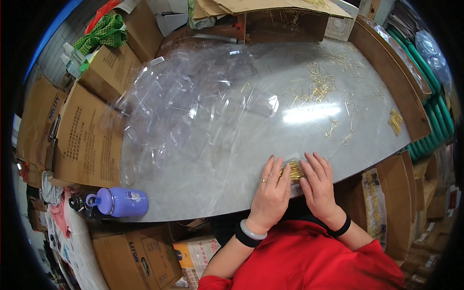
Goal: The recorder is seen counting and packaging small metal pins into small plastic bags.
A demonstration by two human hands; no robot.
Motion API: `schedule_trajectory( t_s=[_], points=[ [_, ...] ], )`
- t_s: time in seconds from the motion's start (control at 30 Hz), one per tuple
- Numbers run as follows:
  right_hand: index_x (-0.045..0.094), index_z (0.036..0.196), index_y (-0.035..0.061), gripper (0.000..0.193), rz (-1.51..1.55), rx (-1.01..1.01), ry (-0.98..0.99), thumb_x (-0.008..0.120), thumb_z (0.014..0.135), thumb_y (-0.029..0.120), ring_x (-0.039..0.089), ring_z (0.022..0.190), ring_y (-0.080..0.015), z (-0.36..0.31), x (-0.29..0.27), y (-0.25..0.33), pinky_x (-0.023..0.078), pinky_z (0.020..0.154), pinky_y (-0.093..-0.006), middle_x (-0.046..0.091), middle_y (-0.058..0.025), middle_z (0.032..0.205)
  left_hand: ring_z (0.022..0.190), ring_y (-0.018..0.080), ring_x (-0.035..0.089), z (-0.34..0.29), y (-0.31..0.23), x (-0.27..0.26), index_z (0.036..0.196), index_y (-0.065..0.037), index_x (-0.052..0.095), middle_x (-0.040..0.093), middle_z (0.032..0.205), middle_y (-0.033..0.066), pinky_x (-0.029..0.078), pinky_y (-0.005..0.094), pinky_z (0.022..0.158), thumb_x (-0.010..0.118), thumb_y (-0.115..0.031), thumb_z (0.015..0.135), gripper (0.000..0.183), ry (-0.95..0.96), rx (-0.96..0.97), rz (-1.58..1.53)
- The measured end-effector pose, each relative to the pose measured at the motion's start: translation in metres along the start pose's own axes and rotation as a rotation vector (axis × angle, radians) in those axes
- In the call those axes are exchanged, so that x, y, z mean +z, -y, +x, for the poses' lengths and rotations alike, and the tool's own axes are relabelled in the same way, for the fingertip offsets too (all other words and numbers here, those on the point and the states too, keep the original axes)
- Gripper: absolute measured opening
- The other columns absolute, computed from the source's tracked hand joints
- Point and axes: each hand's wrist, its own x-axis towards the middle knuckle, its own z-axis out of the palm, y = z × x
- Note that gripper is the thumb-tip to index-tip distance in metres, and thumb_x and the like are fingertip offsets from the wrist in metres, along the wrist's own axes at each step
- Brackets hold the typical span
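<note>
A small heap of golden wire hooks (294, 172) lies at the table's near edge, between my two hands. Clear plastic seems to surround it, but I cannot make out its shape. On its left side rests my left hand (272, 193), fingers stretched forward and thumb against the hooks. My right hand (319, 191) flanks the right side, its fingers extended and apart, with the thumb close to the hooks. Farther up the table, more golden hooks (321, 89) are scattered in a loose pile. A tight bundle of golden hooks (395, 122) sits by the right edge.
Many clear plastic boxes (169, 96) cover the left of the grey table (203, 195). A purple bottle (121, 201) lies at the front left corner. Cardboard boxes (89, 140) wall the left side; a cardboard strip (391, 77) borders the right. An open carton (285, 26) stands at the back.
</note>
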Motion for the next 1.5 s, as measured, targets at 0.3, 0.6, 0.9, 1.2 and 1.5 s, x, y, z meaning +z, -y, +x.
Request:
schedule_trajectory(
  t_s=[0.3,0.6,0.9,1.2,1.5],
  points=[
    [0.056,0.136,0.0,0.068,0.207,0.083,-0.049,0.078,0.08,0.032,0.043,0.138,-0.0417,0.013,0.002,0.004,0.026,0.115,-0.0591,0.053,-0.0203,0.143,0.141,0.0467,0.04,0.004,-0.003,-0.01,0.158,0.006,0.003,0.043,0.149,0.0298,0.037,0.0496,0.115,0.073,-0.01,0.081,0.106,0.056,-0.062,-0.226],
    [0.064,0.13,0.0104,0.059,0.04,-0.014,-0.019,0.078,0.076,0.032,0.041,0.14,-0.04,0.023,0.007,0.006,0.019,0.117,-0.0644,0.053,-0.0144,0.144,0.14,0.0458,0.042,-0.001,0.007,-0.002,0.158,0.005,-0.004,0.041,0.15,0.0295,0.036,0.0489,0.116,0.072,-0.005,0.077,0.112,0.055,-0.074,-0.265],
    [0.06,0.138,0.0089,0.052,-0.128,-0.129,0.072,0.063,0.091,0.031,0.028,0.149,-0.0413,0.019,0.003,0.006,0.009,0.12,-0.065,0.042,-0.016,0.156,0.144,0.0448,0.036,-0.003,0.009,-0.011,0.158,0.006,0.0,0.036,0.154,0.0312,0.03,0.0475,0.119,0.06,-0.002,0.086,0.094,0.041,-0.11,-0.419],
    [0.063,0.128,0.0025,0.048,0.058,-0.132,0.032,0.068,0.088,0.03,0.043,0.142,-0.0368,0.027,0.008,0.006,0.023,0.12,-0.0581,0.053,-0.0167,0.146,0.141,0.0457,0.041,-0.008,0.013,-0.008,0.158,0.007,0.007,0.044,0.148,0.0321,0.031,0.0475,0.118,0.045,-0.003,0.088,0.08,-0.031,-0.177,-0.63],
    [0.061,0.131,0.002,0.037,0.3,-0.055,0.073,0.059,0.099,0.02,0.047,0.138,-0.0375,0.029,0.006,-0.006,0.029,0.119,-0.0534,0.056,-0.0173,0.143,0.135,0.0383,0.052,-0.002,0.003,-0.009,0.157,0.006,0.018,0.052,0.144,0.0265,0.041,0.0431,0.112,0.065,-0.005,0.089,0.083,-0.02,-0.123,-0.305]
  ],
)
